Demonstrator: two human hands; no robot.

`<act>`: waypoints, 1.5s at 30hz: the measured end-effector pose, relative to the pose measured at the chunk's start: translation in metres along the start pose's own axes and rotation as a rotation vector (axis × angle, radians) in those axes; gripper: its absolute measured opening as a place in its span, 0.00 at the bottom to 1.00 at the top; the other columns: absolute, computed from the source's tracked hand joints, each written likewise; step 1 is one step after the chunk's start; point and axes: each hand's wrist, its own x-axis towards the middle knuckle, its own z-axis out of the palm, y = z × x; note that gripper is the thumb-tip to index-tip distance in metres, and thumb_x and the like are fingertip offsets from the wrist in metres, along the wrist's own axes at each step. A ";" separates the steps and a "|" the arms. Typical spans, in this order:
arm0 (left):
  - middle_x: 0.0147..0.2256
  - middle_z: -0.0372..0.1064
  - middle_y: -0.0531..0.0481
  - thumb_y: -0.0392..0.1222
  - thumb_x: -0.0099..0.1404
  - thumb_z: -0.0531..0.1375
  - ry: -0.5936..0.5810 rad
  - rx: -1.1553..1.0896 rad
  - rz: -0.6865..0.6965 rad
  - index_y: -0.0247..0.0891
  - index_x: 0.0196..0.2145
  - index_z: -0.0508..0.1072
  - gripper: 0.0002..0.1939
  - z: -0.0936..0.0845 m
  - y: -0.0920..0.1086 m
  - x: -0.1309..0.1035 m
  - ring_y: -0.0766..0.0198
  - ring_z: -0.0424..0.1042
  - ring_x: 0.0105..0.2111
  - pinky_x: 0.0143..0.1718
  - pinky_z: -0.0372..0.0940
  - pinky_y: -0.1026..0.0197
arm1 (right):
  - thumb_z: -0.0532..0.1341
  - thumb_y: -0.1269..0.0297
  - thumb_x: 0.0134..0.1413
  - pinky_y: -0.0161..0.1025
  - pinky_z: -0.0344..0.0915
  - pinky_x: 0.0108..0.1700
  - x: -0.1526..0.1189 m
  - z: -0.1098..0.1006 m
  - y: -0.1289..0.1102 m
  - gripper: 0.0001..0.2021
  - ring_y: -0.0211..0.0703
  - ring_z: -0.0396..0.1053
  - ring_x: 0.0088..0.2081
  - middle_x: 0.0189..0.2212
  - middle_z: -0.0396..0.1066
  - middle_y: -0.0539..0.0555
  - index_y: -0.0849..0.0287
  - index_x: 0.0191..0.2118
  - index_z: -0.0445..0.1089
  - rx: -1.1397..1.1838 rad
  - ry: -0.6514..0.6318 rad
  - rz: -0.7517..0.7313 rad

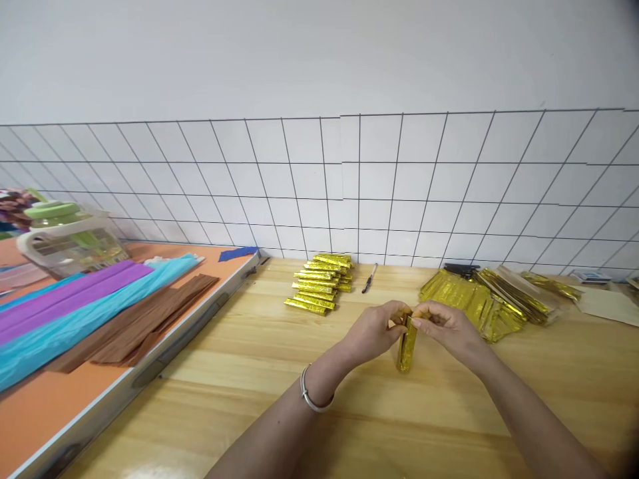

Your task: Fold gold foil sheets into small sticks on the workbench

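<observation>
A folded strip of shiny gold foil paper (407,349) hangs upright between my hands, over the wooden table. My left hand (377,327) pinches its upper left edge, fingers closed. On the other side, my right hand (446,327) grips the top right of the same strip between thumb and fingers. A narrow gap shows along the strip's left side, between its layers. Ahead and to the left lies a stack of folded gold strips (319,283). Behind my right hand spreads a pile of flat gold foil pieces (462,299).
A pen (370,278) lies beside the stacked strips. At the left, a raised orange board (184,256) bears purple, blue and brown crepe paper (144,326) and a clear container with a green lid (54,211). Brown card (609,305) lies far right. A gridded white wall (299,179) stands behind.
</observation>
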 end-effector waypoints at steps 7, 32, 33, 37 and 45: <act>0.36 0.71 0.54 0.30 0.58 0.55 0.019 0.050 0.010 0.41 0.44 0.67 0.16 0.003 0.001 -0.002 0.66 0.70 0.35 0.35 0.63 0.66 | 0.57 0.56 0.53 0.37 0.59 0.33 0.000 0.000 -0.001 0.09 0.39 0.62 0.31 0.27 0.64 0.49 0.57 0.31 0.67 -0.025 0.004 0.001; 0.34 0.71 0.53 0.30 0.57 0.54 0.051 -0.001 -0.007 0.40 0.41 0.69 0.14 0.007 0.004 -0.001 0.68 0.68 0.32 0.31 0.62 0.67 | 0.56 0.65 0.50 0.34 0.54 0.25 -0.001 0.007 -0.002 0.05 0.36 0.58 0.23 0.20 0.60 0.46 0.56 0.26 0.64 -0.246 0.105 -0.003; 0.34 0.71 0.54 0.29 0.57 0.54 0.051 -0.008 -0.006 0.40 0.41 0.69 0.14 0.007 0.004 -0.001 0.68 0.68 0.32 0.31 0.61 0.68 | 0.56 0.65 0.50 0.34 0.54 0.25 -0.001 0.007 -0.002 0.05 0.36 0.58 0.23 0.20 0.60 0.46 0.56 0.26 0.64 -0.253 0.106 0.000; 0.33 0.70 0.54 0.29 0.57 0.54 0.057 -0.025 -0.005 0.39 0.40 0.69 0.14 0.009 0.004 -0.001 0.69 0.68 0.31 0.31 0.61 0.68 | 0.55 0.66 0.50 0.34 0.54 0.25 -0.002 0.009 -0.005 0.04 0.36 0.58 0.23 0.20 0.61 0.46 0.55 0.26 0.63 -0.270 0.125 0.009; 0.33 0.70 0.54 0.30 0.58 0.54 0.065 -0.006 -0.018 0.40 0.40 0.69 0.12 0.010 0.006 -0.001 0.68 0.67 0.32 0.31 0.61 0.68 | 0.56 0.66 0.49 0.34 0.55 0.24 -0.004 0.013 -0.004 0.04 0.37 0.60 0.23 0.20 0.61 0.45 0.54 0.26 0.61 -0.381 0.158 0.005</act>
